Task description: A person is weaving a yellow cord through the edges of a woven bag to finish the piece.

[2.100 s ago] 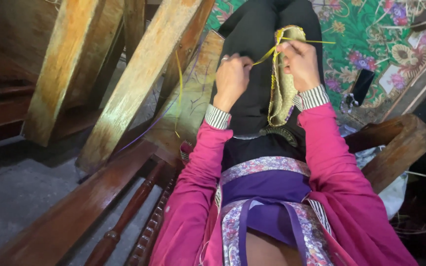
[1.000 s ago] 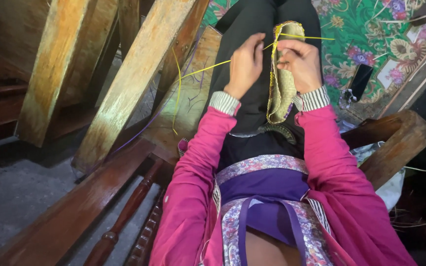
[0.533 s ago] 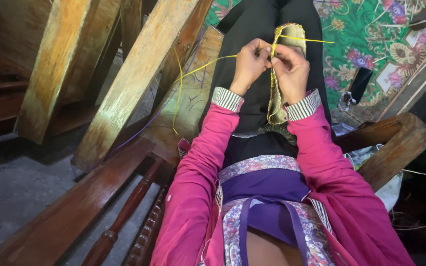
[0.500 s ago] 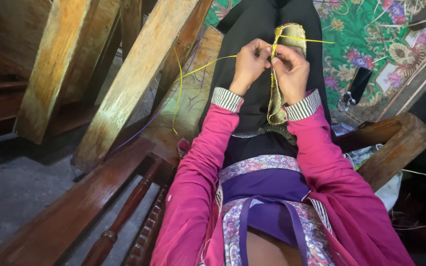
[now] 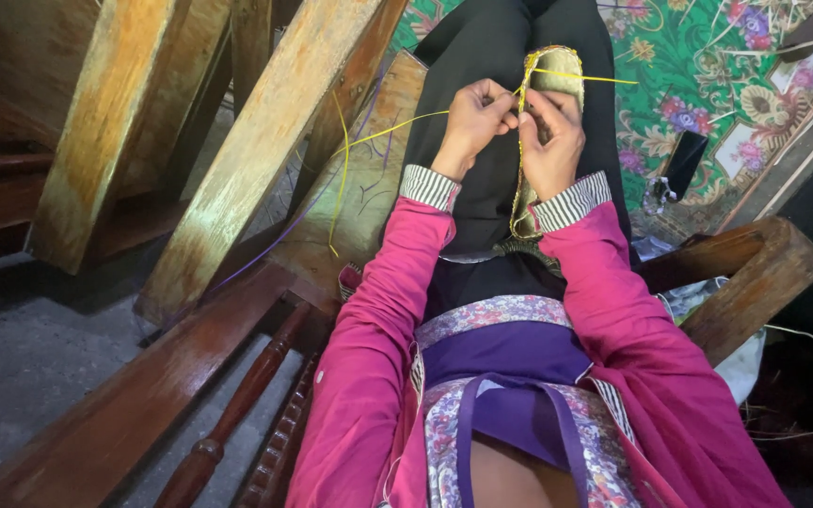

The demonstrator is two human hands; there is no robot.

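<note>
1. The left hand (image 5: 470, 120) pinches a yellow strand (image 5: 383, 132) just beside the upper edge of a woven straw piece (image 5: 531, 193), its grip closed on the strand.
2. The right hand (image 5: 552, 141) clasps the woven piece's upper part, fingers closed on it.
3. The woven piece lies along the person's black-clad lap (image 5: 482, 56), between both hands.
4. The strand trails left over a slanted wooden beam (image 5: 265, 150).
</note>
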